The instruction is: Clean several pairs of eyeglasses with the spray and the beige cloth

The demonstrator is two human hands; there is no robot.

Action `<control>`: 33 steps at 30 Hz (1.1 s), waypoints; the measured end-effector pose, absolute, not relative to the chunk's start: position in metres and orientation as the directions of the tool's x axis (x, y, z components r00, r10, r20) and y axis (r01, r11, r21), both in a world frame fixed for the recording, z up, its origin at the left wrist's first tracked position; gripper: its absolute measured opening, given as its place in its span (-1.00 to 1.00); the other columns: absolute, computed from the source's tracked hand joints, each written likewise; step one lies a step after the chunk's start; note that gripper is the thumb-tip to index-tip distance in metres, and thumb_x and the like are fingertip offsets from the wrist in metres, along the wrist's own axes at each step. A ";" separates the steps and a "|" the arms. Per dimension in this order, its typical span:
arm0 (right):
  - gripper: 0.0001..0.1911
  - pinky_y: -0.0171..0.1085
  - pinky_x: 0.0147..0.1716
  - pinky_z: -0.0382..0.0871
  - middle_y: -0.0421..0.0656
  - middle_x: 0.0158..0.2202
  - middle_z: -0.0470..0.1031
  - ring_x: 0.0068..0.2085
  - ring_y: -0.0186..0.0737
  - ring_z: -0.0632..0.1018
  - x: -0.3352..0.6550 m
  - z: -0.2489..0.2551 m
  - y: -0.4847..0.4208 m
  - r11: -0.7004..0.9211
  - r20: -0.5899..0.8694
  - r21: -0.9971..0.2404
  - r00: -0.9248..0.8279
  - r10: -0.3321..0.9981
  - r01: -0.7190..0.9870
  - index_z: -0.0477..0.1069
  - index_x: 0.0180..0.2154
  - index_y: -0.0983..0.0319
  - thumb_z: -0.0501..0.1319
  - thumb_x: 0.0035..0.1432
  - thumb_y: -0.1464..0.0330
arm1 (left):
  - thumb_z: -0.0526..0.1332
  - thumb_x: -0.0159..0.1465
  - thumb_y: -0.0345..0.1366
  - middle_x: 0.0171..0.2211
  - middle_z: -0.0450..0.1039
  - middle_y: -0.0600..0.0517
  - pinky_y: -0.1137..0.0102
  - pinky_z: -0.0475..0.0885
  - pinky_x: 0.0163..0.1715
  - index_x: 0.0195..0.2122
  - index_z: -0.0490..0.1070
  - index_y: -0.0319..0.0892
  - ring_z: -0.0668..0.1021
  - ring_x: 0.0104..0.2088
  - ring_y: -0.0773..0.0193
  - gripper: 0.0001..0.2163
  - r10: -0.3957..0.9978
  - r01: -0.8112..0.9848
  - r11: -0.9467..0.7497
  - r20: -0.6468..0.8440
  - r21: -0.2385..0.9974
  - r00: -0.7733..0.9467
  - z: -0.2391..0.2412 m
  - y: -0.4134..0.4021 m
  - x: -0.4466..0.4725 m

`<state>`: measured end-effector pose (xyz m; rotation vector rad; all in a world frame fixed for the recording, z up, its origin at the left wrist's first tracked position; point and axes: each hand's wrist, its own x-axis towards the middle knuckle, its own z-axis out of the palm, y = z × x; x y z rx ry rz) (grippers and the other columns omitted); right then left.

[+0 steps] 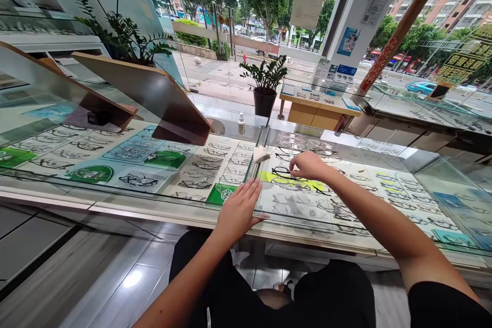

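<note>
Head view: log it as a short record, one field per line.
Left hand: open, palm down on the glass counter
Right hand: fingers closed on dark-framed glasses
Pale cloth: on the glass, just beyond the left hand
White bottle: upright, toward the counter's far side
Inside counter: rows of eyeglasses
Behind counter: potted plant

A pair of dark-rimmed eyeglasses (281, 170) is pinched at one end by the right hand (308, 165). The lenses look clear. The front of the frame runs roughly side to side, close to parallel with the desk's (154, 212) front edge; fingers hide its right end, and it cannot be told whether the temples are folded or spread. It sits over the desk between the front and far edges, clear of both. Whether the frame touches the glass or hangs just above is unclear.
</note>
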<state>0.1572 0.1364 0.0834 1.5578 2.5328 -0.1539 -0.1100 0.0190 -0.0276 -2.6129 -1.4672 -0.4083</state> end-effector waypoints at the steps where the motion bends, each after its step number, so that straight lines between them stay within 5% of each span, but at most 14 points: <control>1: -0.85 -0.24 -0.21 0.30 -0.12 -0.23 0.71 -0.19 -0.08 0.64 0.157 0.083 0.137 0.449 -0.193 0.006 -0.440 0.877 0.893 0.70 -0.19 0.10 0.36 0.23 0.26 | 0.34 0.33 0.11 0.50 0.15 -0.16 0.10 0.26 0.45 0.45 0.27 -0.28 0.29 0.48 -0.06 -0.21 0.818 0.850 -0.526 0.294 0.031 0.495 -0.028 0.019 -0.110; 14: -0.81 -0.24 -0.14 0.33 -0.09 -0.17 0.73 -0.17 -0.09 0.64 0.155 0.085 0.158 0.404 -0.152 0.033 -0.395 0.906 0.914 0.69 -0.16 0.14 0.28 0.29 0.32 | 0.37 0.29 0.12 0.48 0.17 -0.17 0.09 0.31 0.44 0.44 0.31 -0.28 0.31 0.47 -0.08 -0.19 0.811 0.849 -0.527 0.313 0.026 0.494 -0.025 0.018 -0.110; 22: -0.75 -0.26 -0.26 0.29 -0.13 -0.20 0.72 -0.19 -0.10 0.65 0.162 0.097 0.102 0.468 -0.214 -0.025 -0.462 0.861 0.883 0.69 -0.10 0.08 0.33 0.28 0.13 | 0.36 0.31 0.12 0.49 0.16 -0.17 0.08 0.28 0.45 0.45 0.30 -0.27 0.31 0.47 -0.09 -0.20 0.809 0.844 -0.536 0.306 0.032 0.502 -0.027 0.019 -0.110; 27: -0.83 -0.22 -0.12 0.31 -0.15 -0.30 0.71 -0.20 -0.10 0.65 0.158 0.087 0.087 0.484 -0.220 -0.003 -0.473 0.853 0.875 0.69 -0.17 0.09 0.29 0.31 0.27 | 0.32 0.34 0.12 0.49 0.17 -0.18 0.07 0.28 0.44 0.46 0.27 -0.25 0.30 0.47 -0.11 -0.21 0.800 0.839 -0.543 0.325 0.038 0.504 -0.029 0.020 -0.111; 33: -0.78 -0.25 -0.19 0.30 -0.18 -0.27 0.73 -0.21 -0.13 0.66 0.152 0.079 0.098 0.484 -0.168 -0.002 -0.478 0.862 0.875 0.68 -0.17 0.08 0.24 0.29 0.35 | 0.33 0.32 0.13 0.49 0.18 -0.19 0.08 0.30 0.43 0.46 0.28 -0.27 0.31 0.47 -0.10 -0.20 0.798 0.839 -0.544 0.320 0.016 0.511 -0.030 0.021 -0.112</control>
